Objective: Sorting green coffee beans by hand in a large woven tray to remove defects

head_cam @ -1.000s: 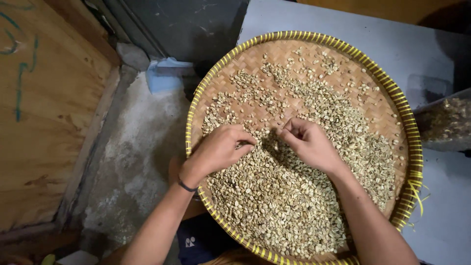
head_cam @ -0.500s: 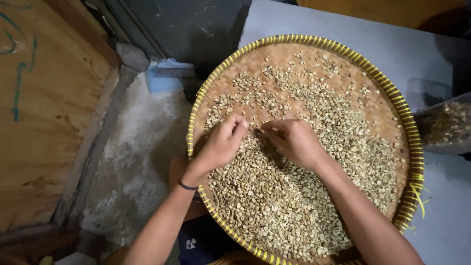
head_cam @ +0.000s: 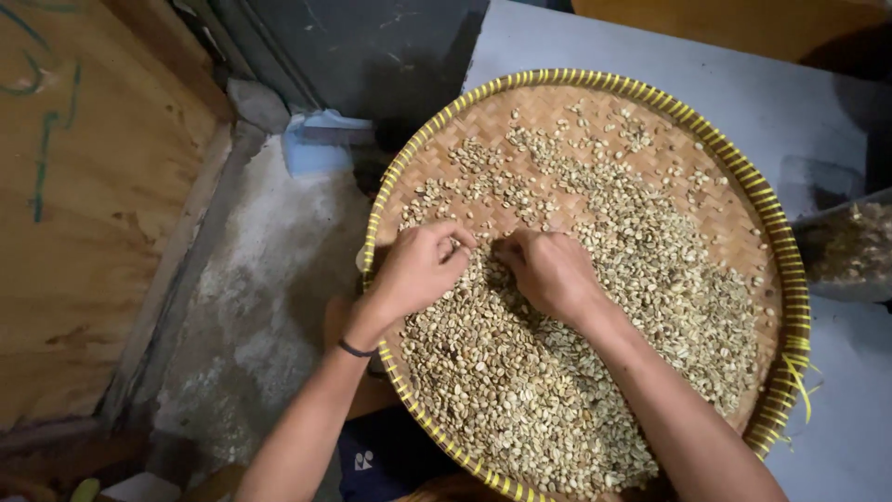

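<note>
Beans (head_cam: 557, 372) fill most of a round woven tray (head_cam: 743, 177) with a yellow rim, and both hands work in them near the tray's middle left. The left hand (head_cam: 420, 268) rests on the beans with its fingers curled down and the thumb drawn toward the fingertips; I cannot tell whether a bean sits between them. The right hand (head_cam: 550, 271) lies just beside it, knuckles up, fingers bent into the heap; what it holds, if anything, is hidden under the hand. The two hands are close together, their fingertips nearly meeting over one small patch of beans.

Judging from how the beans lie, the picking-over looks only partly done. Toward the tray's near edge the beans are piled thick in an unbroken mass, and that heap runs up along the tray's right side. Toward the tray's far edge they thin out into scattered beans with bare weave showing between them, which reads as the portion already spread and gone through. The hands sit at the border between the thin part and the thick part, so the larger share appears left to do.

The tray rests on a grey table (head_cam: 836, 409). Right of the tray stands a clear container (head_cam: 850, 251) with similar beans inside. Left of the tray lies concrete floor (head_cam: 260, 307).
</note>
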